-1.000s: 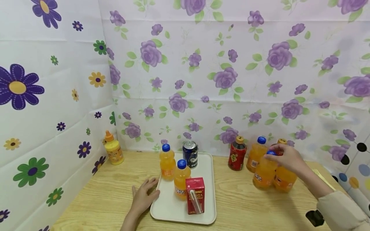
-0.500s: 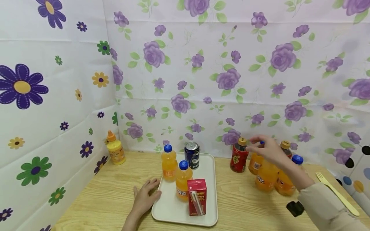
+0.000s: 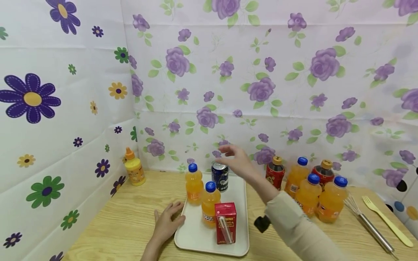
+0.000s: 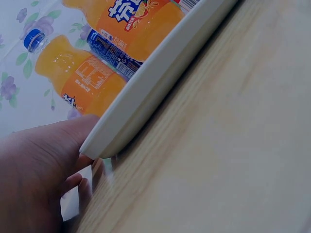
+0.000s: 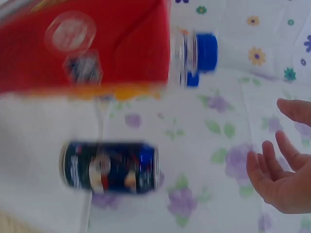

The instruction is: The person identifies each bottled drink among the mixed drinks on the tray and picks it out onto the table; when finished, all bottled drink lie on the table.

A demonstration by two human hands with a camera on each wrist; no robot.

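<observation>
My left hand point(image 3: 166, 225) is at the left edge of a cream tray point(image 3: 192, 242); in the left wrist view its thumb point(image 4: 73, 131) lies over the rim while the fingers are outside and below it. On the tray stand two orange soda bottles point(image 3: 194, 186) with blue caps, a dark blue soda can point(image 3: 220, 177) and a red drink carton point(image 3: 225, 224) with a wrapped straw. My right hand point(image 3: 240, 163) hovers just above the can, fingers spread and holding nothing. The right wrist view shows that hand point(image 5: 286, 170) apart from the can point(image 5: 109, 167).
Right of the tray cluster several bottles: orange sodas point(image 3: 332, 199) and two red-labelled dark drinks point(image 3: 275, 174). Beyond them lie a whisk point(image 3: 372, 230) and a pale yellow fork point(image 3: 388, 221). A yellow squeeze bottle point(image 3: 134, 170) stands at the back left, near the flowered cloth walls.
My right hand has left the blue cap of an orange soda bottle on the right and swept left, empty, to above the can. The left hand has stayed at the tray's edge.
</observation>
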